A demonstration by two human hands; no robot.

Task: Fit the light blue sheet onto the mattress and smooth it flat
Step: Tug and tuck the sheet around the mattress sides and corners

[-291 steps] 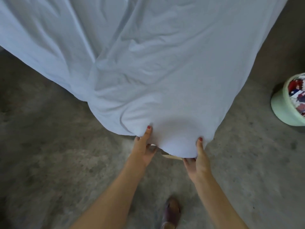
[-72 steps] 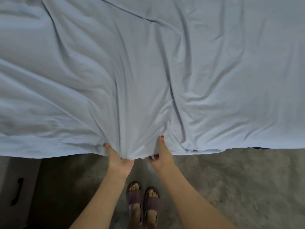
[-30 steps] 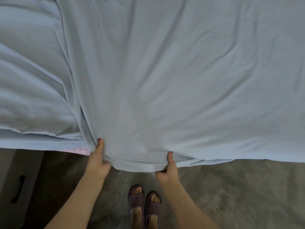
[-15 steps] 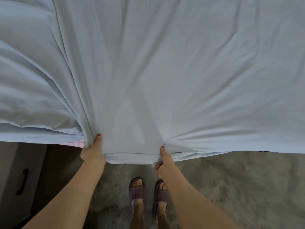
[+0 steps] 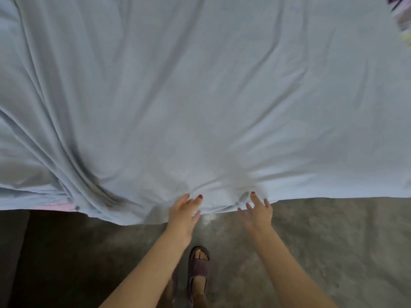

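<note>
Standing at the near long edge of the bed, the person has one sandalled foot (image 5: 199,266) on the concrete floor (image 5: 333,252), both forearms reaching forward. Left hand (image 5: 183,211) and right hand (image 5: 256,211) sit side by side at the hem, fingers spread and loose; neither plainly clasps cloth, though motion blur leaves the fingertips uncertain. Both look released, touching or just off the fabric. The light blue sheet (image 5: 211,96) lies directly ahead of and beyond both hands, its hem running left to right across the view, so each hand is about equally near it. Between the hands the cloth gathers into small puckers. Left of the left hand, deep folds sweep diagonally up and away, and a strip of pink mattress (image 5: 55,206) shows under the hem there, so the left stretch seems unfitted. Farther off, the middle and right of the sheet spread broad, with shallow creases. At the far right corner a patterned fabric (image 5: 400,16) is only partly visible. Smoothing, in my judgement, calls for the left hand to work leftward along the hem.
</note>
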